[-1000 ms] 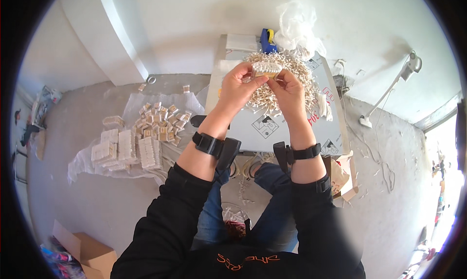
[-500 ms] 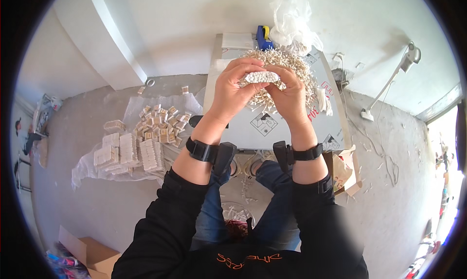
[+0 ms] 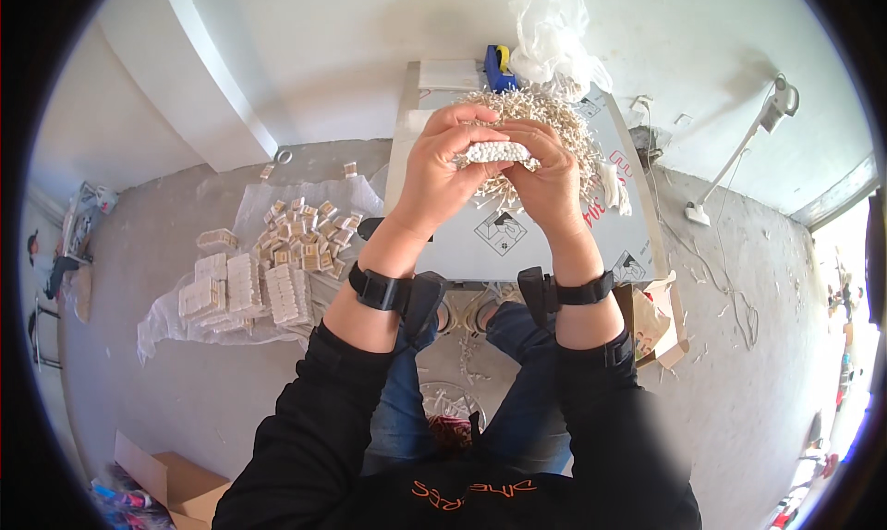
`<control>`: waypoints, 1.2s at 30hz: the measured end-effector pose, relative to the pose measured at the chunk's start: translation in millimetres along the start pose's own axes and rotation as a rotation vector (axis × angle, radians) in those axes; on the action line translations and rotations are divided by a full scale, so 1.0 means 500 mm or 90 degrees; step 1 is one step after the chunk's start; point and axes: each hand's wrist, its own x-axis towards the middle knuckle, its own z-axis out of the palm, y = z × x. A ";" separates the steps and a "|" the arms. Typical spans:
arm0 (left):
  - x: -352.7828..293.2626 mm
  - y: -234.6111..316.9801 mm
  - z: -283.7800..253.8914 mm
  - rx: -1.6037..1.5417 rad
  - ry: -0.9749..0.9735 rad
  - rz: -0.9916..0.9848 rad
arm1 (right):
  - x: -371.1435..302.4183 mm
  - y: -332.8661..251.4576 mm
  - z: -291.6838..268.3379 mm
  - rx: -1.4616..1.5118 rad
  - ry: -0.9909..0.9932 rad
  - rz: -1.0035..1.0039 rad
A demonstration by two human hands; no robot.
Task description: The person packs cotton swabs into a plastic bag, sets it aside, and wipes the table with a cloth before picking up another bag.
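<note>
Between my two hands is a tight bundle of cotton swabs (image 3: 496, 153), its white tips facing me in a flat, wide block. My left hand (image 3: 445, 165) closes on the bundle's left end, thumb below and fingers above. My right hand (image 3: 547, 174) grips the right end in the same way, its fingertips partly hidden behind the bundle. Just beyond and under my hands, a large loose heap of cotton swabs (image 3: 564, 128) covers the middle of the table (image 3: 443, 253).
A blue tape dispenser (image 3: 500, 69) and a crumpled clear plastic bag (image 3: 554, 45) stand at the table's back. Small packed boxes (image 3: 309, 239) and white stacks (image 3: 242, 285) lie on plastic sheeting on the left floor. An open carton (image 3: 656, 322) sits right of the table.
Both hands stay over the heap. The bundle has shifted slightly left and down, and my right fingers have moved a little along its end.
</note>
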 end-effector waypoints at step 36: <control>-0.001 -0.010 0.002 -0.007 0.033 0.002 | -0.008 0.008 0.009 0.243 -0.030 0.172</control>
